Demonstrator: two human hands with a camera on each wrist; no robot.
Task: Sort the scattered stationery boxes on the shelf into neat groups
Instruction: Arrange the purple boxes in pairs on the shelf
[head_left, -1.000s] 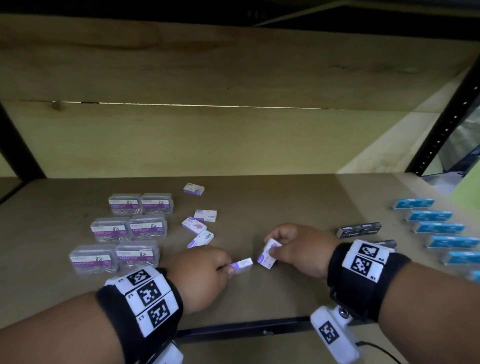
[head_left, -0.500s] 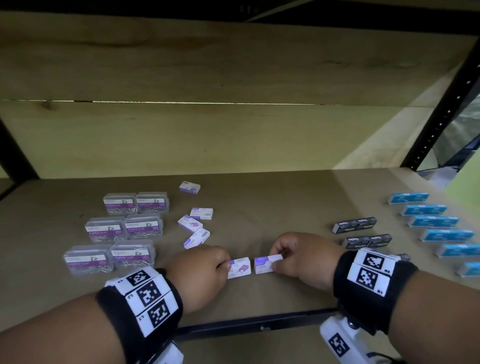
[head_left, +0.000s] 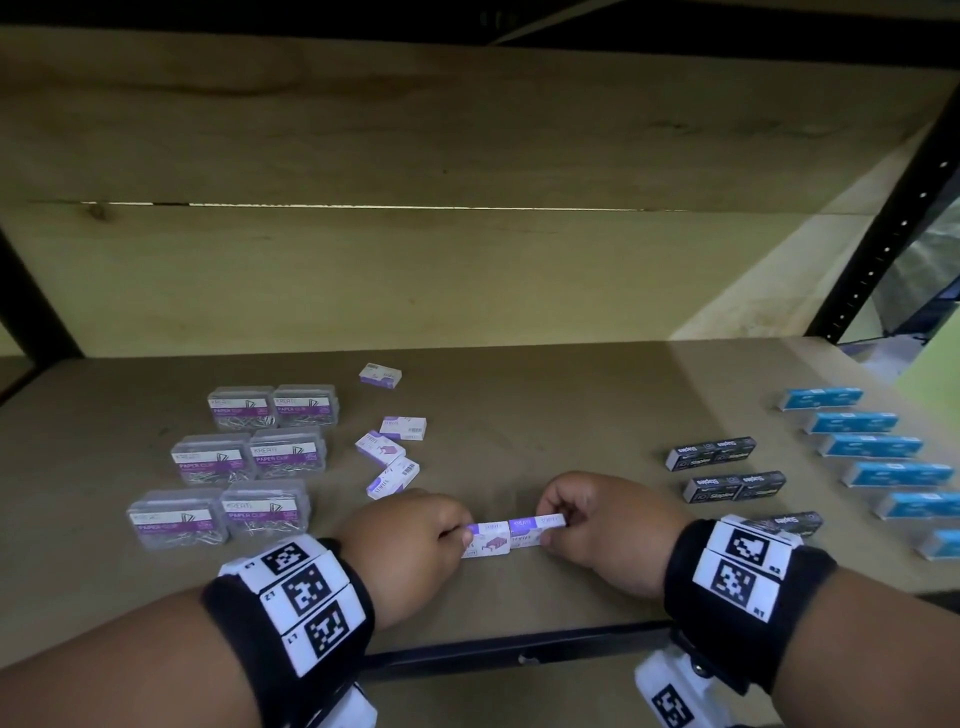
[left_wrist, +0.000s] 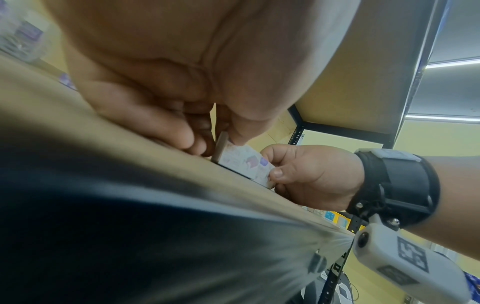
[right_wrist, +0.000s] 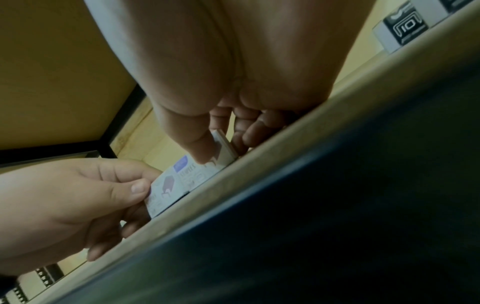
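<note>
Two small white-and-purple staples boxes lie side by side, touching, near the shelf's front edge. My left hand pinches the left staples box at its left end; the same left box shows in the right wrist view. My right hand pinches the right staples box at its right end, thumb on top, and that box also shows in the right wrist view. In the left wrist view both boxes appear between the two hands. Several more white-purple staples boxes lie scattered behind my left hand.
Clear paper clip boxes stand in paired rows at the left. Black staples boxes lie right of my right hand, and blue boxes run in a column at the far right. The shelf's black front rail is just below my wrists.
Both hands brought their staples boxes together; a gap separated the boxes earlier, and now they lie flat and touch end to end. The right box was tilted and is now level.
</note>
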